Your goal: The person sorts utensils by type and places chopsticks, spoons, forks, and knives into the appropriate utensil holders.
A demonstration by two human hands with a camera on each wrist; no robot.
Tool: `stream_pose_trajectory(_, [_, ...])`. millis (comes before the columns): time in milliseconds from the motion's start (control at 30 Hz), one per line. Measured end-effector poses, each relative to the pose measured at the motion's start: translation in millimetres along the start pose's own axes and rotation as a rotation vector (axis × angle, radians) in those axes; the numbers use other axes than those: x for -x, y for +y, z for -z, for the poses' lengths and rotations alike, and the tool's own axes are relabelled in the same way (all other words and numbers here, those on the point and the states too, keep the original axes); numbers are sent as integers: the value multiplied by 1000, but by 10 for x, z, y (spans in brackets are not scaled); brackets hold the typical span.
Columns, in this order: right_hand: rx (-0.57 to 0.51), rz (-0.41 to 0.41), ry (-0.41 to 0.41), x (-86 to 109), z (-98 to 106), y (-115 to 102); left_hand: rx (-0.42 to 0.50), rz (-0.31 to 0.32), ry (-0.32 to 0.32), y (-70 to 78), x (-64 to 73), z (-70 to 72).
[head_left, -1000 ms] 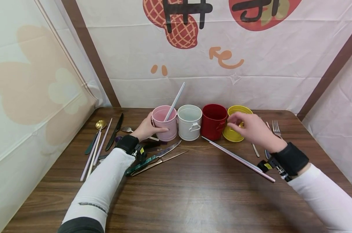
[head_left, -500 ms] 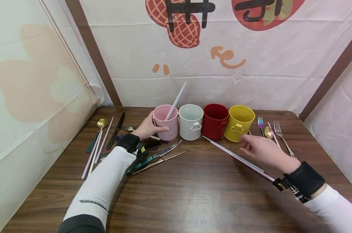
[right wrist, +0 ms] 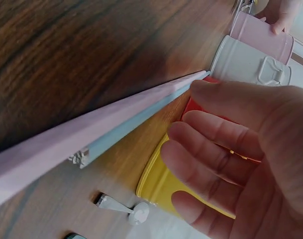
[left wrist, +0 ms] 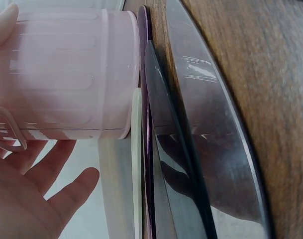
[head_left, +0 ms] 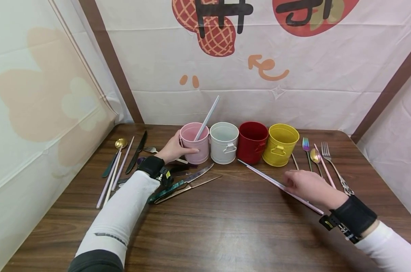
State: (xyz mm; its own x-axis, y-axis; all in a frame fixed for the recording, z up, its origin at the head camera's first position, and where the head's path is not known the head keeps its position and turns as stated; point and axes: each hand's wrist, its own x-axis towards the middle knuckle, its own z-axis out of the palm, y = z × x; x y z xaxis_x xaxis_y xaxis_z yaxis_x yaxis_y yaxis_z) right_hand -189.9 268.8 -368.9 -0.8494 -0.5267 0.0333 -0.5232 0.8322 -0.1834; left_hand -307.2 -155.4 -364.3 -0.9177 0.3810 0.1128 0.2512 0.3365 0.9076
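My left hand [head_left: 173, 149] grips the side of a small pink metal bucket [head_left: 197, 152], its thumb across the front. A pale blue pair of chopsticks [head_left: 210, 113] leans inside that bucket. My right hand [head_left: 310, 187] hovers over two chopsticks lying side by side on the table. In the right wrist view one is pink [right wrist: 66, 134] and the other light blue [right wrist: 126, 129]; the loosely bent fingers sit near them with a gap and hold nothing. White [head_left: 223, 145], red [head_left: 252, 143] and yellow [head_left: 280, 147] buckets stand in a row beside the pink one.
Knives [head_left: 185, 182], more chopsticks [head_left: 111, 179], a gold spoon [head_left: 121, 143] and a fork [head_left: 151, 150] lie at the left on the wooden table [head_left: 225, 234]. Forks [head_left: 325, 151] and a spoon [head_left: 315, 155] lie at the right. A printed cloth [head_left: 151, 56] hangs behind.
My right hand has moved from the yellow bucket's front down and toward me, to the pink and blue chopsticks. My left hand keeps its grip on the pink bucket.
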Motion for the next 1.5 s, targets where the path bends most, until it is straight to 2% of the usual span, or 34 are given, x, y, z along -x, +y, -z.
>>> stream_pose_trajectory(167, [-16, -24, -20, -4, -53, 3, -37, 14, 20, -236, -110, 6])
stream_pose_trajectory(533, [30, -57, -19, -13, -142, 40, -58, 41, 27, -213, -106, 11])
stream_pose_trajectory(900, [33, -80, -44, -43, -118, -7, -71, 51, 30, -215, -99, 15])
stream_pose_trajectory(1167, [81, -93, -27, -56, -126, -30, -75, 52, 30, -207, -105, 9])
stream_pose_trajectory(1367, [68, -114, -43, -45, -106, -29, -66, 42, 25, -215, -107, 8])
stream_pose_trajectory(1500, [67, -100, -19, -26, -90, -24, -63, 49, 24, -222, -106, 9])
